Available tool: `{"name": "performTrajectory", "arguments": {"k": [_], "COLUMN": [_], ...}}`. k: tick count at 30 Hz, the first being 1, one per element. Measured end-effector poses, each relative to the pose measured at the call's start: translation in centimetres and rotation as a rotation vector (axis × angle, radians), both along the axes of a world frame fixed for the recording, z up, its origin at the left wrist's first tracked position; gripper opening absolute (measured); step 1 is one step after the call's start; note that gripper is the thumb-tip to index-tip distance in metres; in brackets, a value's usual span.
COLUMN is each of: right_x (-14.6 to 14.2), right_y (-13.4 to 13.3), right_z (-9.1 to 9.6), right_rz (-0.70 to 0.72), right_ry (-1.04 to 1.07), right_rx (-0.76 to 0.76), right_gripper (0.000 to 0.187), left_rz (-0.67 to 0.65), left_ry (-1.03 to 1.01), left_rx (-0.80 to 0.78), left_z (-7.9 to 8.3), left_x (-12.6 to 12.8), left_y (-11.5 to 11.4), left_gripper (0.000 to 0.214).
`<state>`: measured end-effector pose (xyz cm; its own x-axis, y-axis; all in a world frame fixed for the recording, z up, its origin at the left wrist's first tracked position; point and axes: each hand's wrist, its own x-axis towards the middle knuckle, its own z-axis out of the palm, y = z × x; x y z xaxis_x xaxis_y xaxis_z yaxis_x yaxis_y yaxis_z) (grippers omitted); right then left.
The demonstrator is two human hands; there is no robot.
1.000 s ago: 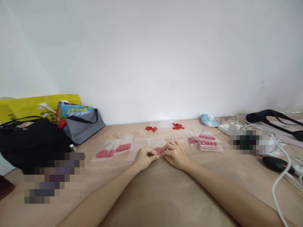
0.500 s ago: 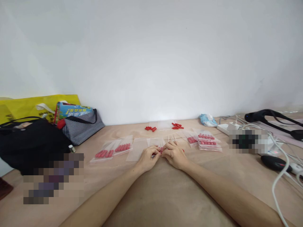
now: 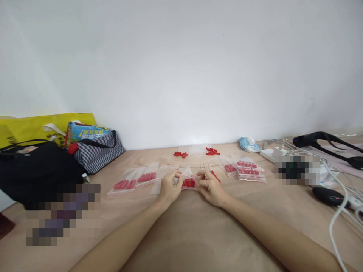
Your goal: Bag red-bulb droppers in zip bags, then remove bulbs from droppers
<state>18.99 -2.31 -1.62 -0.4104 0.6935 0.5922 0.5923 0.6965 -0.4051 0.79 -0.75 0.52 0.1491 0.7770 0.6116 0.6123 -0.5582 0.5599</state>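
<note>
A small clear zip bag (image 3: 188,174) with several short red sticks (image 3: 188,183) inside stands between my hands at the front middle of the table. My left hand (image 3: 170,186) pinches its left side, thumb and fingers together. At its right edge, my right hand (image 3: 211,189) has its fingers closed on the bag. Just behind the right hand lies a loose red stick (image 3: 216,176) beside thin pale rods (image 3: 206,166). A flat, clear plastic bag (image 3: 155,187) lies partly under my left hand.
Filled zip bags lie to the left (image 3: 124,184) and in a stack to the right (image 3: 251,172). Loose red sticks form two piles (image 3: 180,154) (image 3: 212,151) by the wall. Bags (image 3: 99,155) stand at the left; cables (image 3: 331,219) and a black headset (image 3: 320,138) lie right.
My hands have moved apart, the left one slightly leftward. The zip bag with red sticks, mostly covered before, now shows between them.
</note>
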Motion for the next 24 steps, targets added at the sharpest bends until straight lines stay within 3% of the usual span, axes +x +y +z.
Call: {"name": "performTrajectory", "arguments": {"k": [4,9,12,17,21,24], "right_x": [1.0,0.9,0.1,-0.6,0.5,2.0], "right_y": [-0.1,-0.1,0.0,0.0,-0.3,-0.5], "right_z": [0.3,0.4,0.1,0.3,0.6,0.7], "right_rz": [-0.010,-0.290,-0.389,-0.463,-0.454,-0.325], "right_ry": [-0.016,-0.144,-0.139,-0.166,-0.157,-0.153], "right_rx": [-0.020,0.068,0.060,-0.038,-0.128,-0.176], "right_gripper": [0.021,0.020,0.012,0.019,0.029,0.042], "left_rz": [-0.198,0.079,0.073,0.043,0.032,0.046], "left_ry": [0.163,0.360,0.437,0.560,0.543,0.529], "left_rx": [-0.074,-0.149,-0.218,-0.205,-0.212,-0.210], "left_z": [0.6,0.1,-0.3,-0.8,-1.0,-0.7], "left_x": [-0.6,-2.4,-3.4,-4.1,-4.3,-4.2], "left_y": [-0.4,0.6,1.2,1.8,2.0,1.9], "left_gripper": [0.017,0.038,0.047,0.048,0.044,0.044]}}
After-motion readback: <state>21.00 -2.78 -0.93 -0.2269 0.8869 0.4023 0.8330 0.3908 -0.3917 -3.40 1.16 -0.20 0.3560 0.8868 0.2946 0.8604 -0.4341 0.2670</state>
